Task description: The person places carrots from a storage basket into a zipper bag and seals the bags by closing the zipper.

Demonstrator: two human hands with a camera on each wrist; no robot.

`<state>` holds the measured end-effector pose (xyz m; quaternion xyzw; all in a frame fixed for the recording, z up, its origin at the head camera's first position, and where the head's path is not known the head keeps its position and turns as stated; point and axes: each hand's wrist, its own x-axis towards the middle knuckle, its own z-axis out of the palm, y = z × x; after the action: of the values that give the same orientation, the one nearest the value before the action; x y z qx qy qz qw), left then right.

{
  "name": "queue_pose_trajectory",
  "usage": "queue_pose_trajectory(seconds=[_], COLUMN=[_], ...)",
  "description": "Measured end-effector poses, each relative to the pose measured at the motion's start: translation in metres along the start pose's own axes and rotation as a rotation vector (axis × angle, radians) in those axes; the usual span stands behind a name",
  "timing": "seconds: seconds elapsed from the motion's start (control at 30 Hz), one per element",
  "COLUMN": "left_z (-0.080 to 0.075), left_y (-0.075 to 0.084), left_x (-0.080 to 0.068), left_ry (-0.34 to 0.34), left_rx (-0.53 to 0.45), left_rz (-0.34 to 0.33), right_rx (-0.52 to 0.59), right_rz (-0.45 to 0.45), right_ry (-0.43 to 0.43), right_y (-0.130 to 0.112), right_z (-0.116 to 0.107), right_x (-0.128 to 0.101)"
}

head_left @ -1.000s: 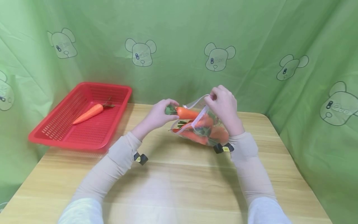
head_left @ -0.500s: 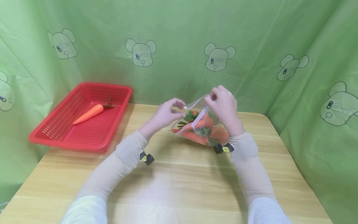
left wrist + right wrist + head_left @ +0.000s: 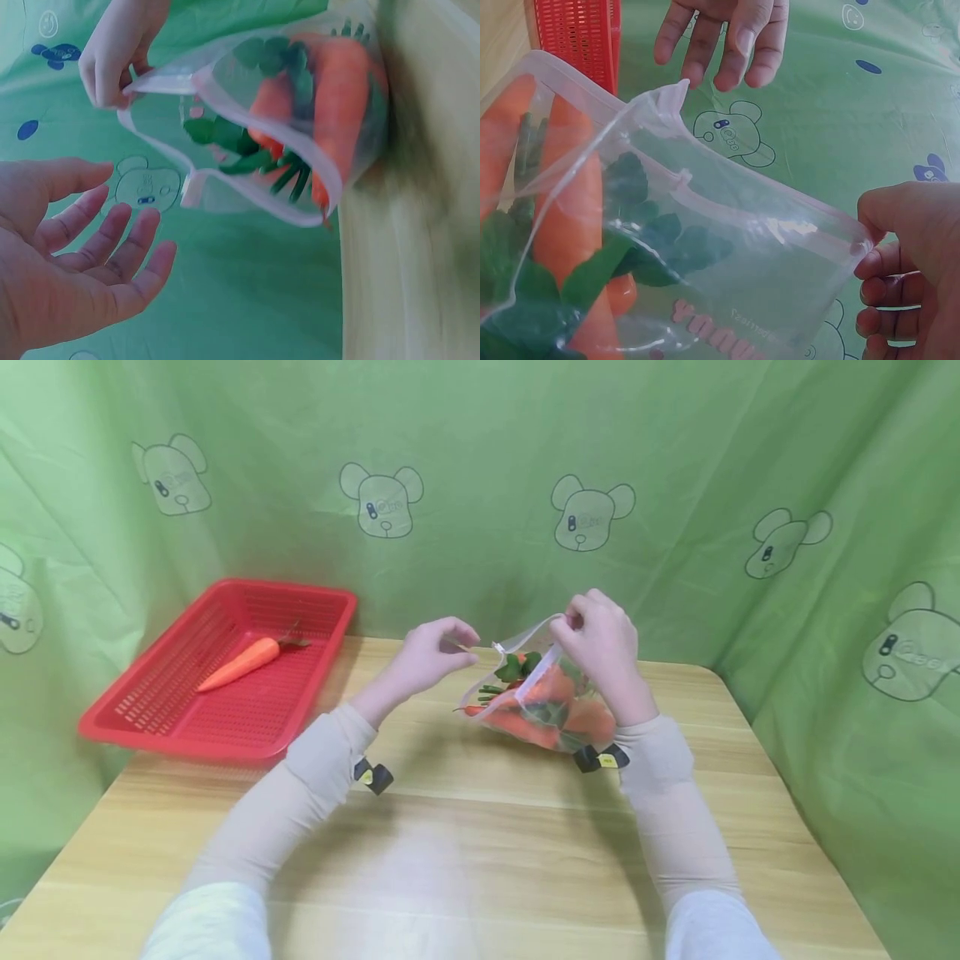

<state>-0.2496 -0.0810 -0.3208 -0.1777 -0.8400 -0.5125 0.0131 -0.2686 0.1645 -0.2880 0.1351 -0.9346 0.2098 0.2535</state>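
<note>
A clear zip bag point(image 3: 202, 79) holding several carrots with green tops lies on the table, its mouth gaping to the left. My right hand point(image 3: 597, 635) pinches the upper corner of the bag's rim between thumb and forefinger and keeps it raised. Just left of the mouth, my left hand point(image 3: 427, 652) hovers with loosely spread fingers and nothing in them, apart from the bag. Inside, one carrot point(image 3: 341, 105) shows through the film, and green leaves point(image 3: 513, 668) sit at the mouth. Another carrot point(image 3: 240, 664) lies in the red basket point(image 3: 217, 747).
The red basket stands at the table's left rear. Behind and beside the wooden table point(image 3: 442, 860) hangs a green curtain point(image 3: 480, 427) with bear-head prints.
My left hand pushed a carrot into the bag, let it go, and drew back left from the mouth. My right hand keeps its pinch on the rim.
</note>
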Motion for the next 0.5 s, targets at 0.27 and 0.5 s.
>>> queue_pose_trajectory(seconds=[0.27,0.5], left_z=[-0.028,-0.052], left_y=[-0.002,-0.006], left_x=[-0.004,-0.005], left_ry=[0.031,0.057], left_rx=[0.084,0.134], left_rz=[-0.049,-0.102], right_rx=[-0.002,0.0], right_rz=[-0.001,-0.012], right_ry=[-0.001,0.008], right_y=[0.001,0.002], right_z=[0.001,0.002], right_x=[0.0,0.0])
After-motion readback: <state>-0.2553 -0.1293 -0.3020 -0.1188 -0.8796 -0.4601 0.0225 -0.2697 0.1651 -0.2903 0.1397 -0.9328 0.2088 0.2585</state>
